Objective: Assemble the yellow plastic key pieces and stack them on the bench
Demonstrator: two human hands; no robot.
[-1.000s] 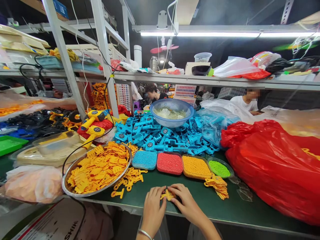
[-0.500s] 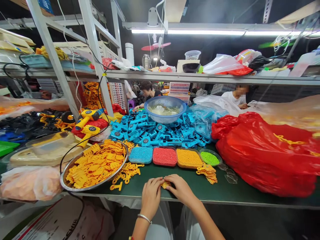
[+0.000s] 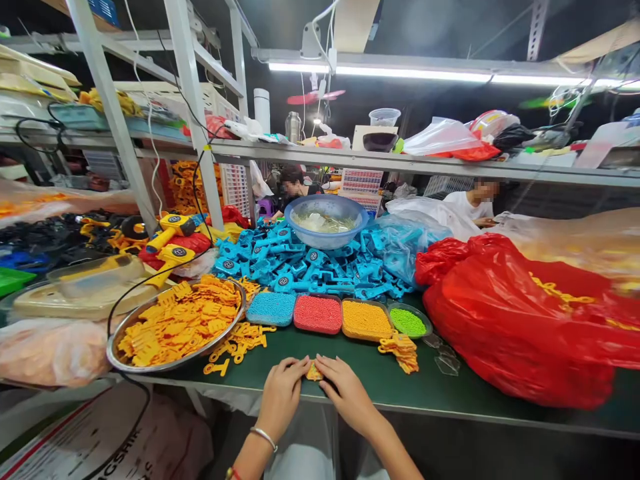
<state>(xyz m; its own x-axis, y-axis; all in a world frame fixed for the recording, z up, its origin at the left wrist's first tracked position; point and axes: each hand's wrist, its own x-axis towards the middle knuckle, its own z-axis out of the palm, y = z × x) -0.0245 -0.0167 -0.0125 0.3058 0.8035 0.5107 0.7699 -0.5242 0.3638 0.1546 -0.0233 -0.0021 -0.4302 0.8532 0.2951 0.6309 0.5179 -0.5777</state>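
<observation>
Near the table's front edge, my left hand [image 3: 283, 388] and my right hand [image 3: 346, 392] meet over a small yellow plastic piece [image 3: 315, 372]. Fingers of both hands close on it from either side, hiding much of its outline. Past my fingertips stand shallow trays of tiny beads: blue [image 3: 271, 309], red [image 3: 317, 314], orange-yellow [image 3: 367, 319] and a round green one [image 3: 409, 322]. A small stack of flat yellow parts [image 3: 401, 351] lies to the right. On the left, loose yellow parts [image 3: 239, 346] spill beside a metal basin [image 3: 239, 319] heaped with similar ones.
Behind the trays rises a pile of blue plastic parts [image 3: 260, 257] with a blue bowl [image 3: 326, 233] on top. A large red bag [image 3: 510, 327] fills the right side. A black cable [image 3: 131, 287] crosses at left. Two people sit beyond the shelf [image 3: 380, 157].
The table scene has shifted slightly left in view. Both hands stay together on the yellow piece, and more of it shows between the fingers now.
</observation>
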